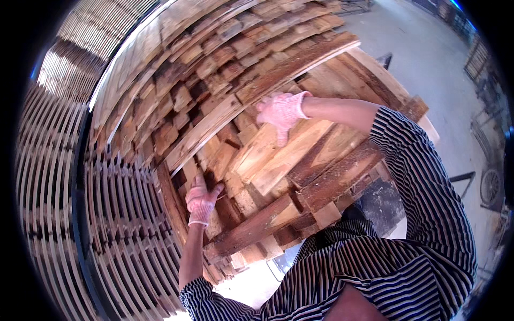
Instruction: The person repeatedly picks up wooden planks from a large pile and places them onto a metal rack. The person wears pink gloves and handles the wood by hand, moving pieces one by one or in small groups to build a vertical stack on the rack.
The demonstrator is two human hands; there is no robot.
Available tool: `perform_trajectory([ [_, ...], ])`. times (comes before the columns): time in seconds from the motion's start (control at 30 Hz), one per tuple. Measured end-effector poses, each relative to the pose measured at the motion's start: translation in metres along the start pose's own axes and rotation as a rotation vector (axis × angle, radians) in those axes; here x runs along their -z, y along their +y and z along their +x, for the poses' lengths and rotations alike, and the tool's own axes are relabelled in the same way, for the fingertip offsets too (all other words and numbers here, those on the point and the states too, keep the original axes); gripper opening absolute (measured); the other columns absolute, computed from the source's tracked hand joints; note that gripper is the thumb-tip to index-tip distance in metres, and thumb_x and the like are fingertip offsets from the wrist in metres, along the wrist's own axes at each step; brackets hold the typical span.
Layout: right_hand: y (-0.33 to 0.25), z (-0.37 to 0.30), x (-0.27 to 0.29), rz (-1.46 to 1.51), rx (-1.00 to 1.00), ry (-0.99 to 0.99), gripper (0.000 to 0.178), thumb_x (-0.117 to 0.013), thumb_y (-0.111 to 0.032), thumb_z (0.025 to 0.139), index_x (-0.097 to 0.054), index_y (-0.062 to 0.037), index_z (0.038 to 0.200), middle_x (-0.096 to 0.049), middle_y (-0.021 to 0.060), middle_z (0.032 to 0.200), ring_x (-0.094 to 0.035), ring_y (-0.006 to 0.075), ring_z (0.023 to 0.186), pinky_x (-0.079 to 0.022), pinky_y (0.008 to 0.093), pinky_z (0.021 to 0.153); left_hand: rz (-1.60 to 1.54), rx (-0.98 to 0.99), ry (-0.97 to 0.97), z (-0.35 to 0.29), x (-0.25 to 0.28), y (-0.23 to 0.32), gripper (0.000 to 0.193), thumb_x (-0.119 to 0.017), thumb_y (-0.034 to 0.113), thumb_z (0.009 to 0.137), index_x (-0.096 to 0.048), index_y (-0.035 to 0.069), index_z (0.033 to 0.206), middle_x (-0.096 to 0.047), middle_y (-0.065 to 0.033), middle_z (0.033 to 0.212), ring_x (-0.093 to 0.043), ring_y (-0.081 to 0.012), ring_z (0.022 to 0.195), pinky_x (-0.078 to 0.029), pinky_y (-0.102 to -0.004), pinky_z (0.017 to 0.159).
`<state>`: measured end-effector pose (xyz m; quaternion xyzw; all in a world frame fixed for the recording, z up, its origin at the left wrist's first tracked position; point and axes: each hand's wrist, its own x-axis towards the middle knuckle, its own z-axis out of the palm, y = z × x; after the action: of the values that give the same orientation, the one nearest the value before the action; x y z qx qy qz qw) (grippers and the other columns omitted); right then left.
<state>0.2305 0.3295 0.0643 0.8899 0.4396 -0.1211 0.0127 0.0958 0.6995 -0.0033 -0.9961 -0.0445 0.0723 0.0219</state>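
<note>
My left hand (202, 203), in a pink knit glove, rests at the left end of a stack of short wooden boards. Its thumb stands apart and its fingers reach onto a narrow board, with no clear grip around it. My right hand (284, 113), in a matching glove, is spread over the middle of the stack. Its thumb points down toward a pale board (292, 158), and its fingertips lie near a long crosswise strip (300, 64). Darker, rough-edged boards (342, 171) lie on the near side.
Layered rows of boards (230, 48) rise behind the crosswise strip. Tall stacks of thin slats (128, 208) stand to the left, beside a dark post (80, 187). Grey floor (423, 48) extends at the right, with a spoked wheel (490, 186) near the edge.
</note>
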Motion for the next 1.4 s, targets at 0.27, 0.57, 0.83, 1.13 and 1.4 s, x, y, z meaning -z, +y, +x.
perform_trajectory([
  [0.27,-0.008,-0.033,-0.007,0.034,-0.103,0.204,0.074,-0.088,-0.048,0.065,-0.057,-0.0029,0.116,-0.066,0.0172,0.102,-0.068,0.0313,0.091,-0.058,0.0448,0.071,-0.164,-0.089,0.146,0.01,0.013,0.0,0.09,-0.077,0.055,0.08,-0.046,0.005,0.148,-0.063,-0.0266,0.13,-0.064,-0.0432,0.114,-0.052,-0.047,0.095],
  [0.57,0.059,-0.119,0.045,0.481,-0.529,0.542,0.084,-0.073,-0.057,0.083,-0.049,-0.003,0.142,-0.063,0.023,0.129,-0.062,0.035,0.119,-0.048,0.0432,0.099,-1.07,-0.26,0.104,0.065,0.121,0.044,0.065,-0.074,0.036,0.093,-0.054,-0.008,0.137,-0.07,-0.0129,0.119,-0.065,-0.0207,0.107,-0.05,-0.0317,0.096],
  [0.83,0.143,-0.177,-0.044,0.43,-0.872,0.52,0.072,-0.068,-0.043,0.089,-0.045,-0.01,0.15,-0.06,0.0253,0.134,-0.058,0.0398,0.125,-0.046,0.0488,0.103,-1.639,-0.21,-0.44,0.073,0.13,0.294,0.088,-0.066,0.067,0.088,-0.05,0.003,0.146,-0.058,-0.0124,0.136,-0.052,-0.0272,0.128,-0.042,-0.0427,0.108],
  [1.13,0.143,-0.196,-0.114,0.252,-1.012,0.758,0.049,-0.052,-0.046,0.098,-0.055,-0.0127,0.133,-0.06,0.0225,0.13,-0.056,0.0409,0.123,-0.045,0.0555,0.101,-0.172,-0.513,-0.189,0.037,0.045,0.29,0.127,-0.086,0.062,0.069,-0.021,-0.002,0.157,-0.035,-0.0322,0.156,-0.037,-0.0384,0.146,-0.04,-0.0436,0.115],
  [1.4,0.144,-0.197,-0.107,0.373,-0.95,0.767,0.047,-0.055,-0.045,0.096,-0.057,-0.0122,0.13,-0.062,0.0225,0.127,-0.06,0.0394,0.119,-0.049,0.0546,0.095,-0.533,-0.394,-0.346,0.022,0.076,0.307,0.093,-0.096,0.027,0.065,-0.046,-0.009,0.135,-0.069,-0.0213,0.12,-0.067,-0.0261,0.109,-0.055,-0.0347,0.093],
])
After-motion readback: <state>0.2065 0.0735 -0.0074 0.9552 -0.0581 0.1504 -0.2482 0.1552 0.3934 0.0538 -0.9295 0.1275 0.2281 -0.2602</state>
